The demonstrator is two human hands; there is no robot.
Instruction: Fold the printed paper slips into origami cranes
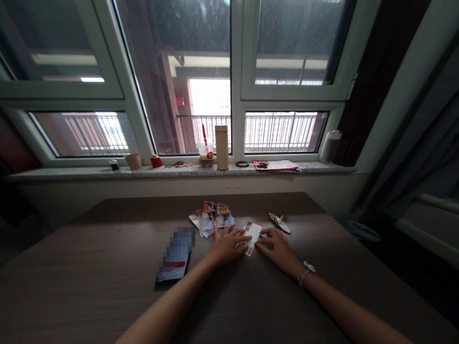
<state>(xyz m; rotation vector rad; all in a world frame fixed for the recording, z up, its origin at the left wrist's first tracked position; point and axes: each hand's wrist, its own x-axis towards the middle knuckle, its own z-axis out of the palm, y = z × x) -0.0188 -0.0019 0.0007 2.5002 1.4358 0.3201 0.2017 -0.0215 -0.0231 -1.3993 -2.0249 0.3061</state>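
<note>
A small white sheet of paper (255, 232) with red and coloured printing lies on the table in front of me. My left hand (228, 246) rests palm down with spread fingers over its left side, hiding part of the print. At the right edge of the sheet, my right hand (278, 248) touches it with fingertips and thumb, a gap showing between them. Just beyond my left fingers is a loose pile of colourful printed papers (211, 220). A folded paper figure (279, 222), shaped like a crane, sits beyond my right hand.
Left of my forearm a phone (176, 255) lies on the brown table (107, 286). Along the windowsill stand a beige bottle (222, 148), a plastic cup with a red straw (205, 148), a paper cup (133, 161), scissors (263, 165) and flat papers (279, 165).
</note>
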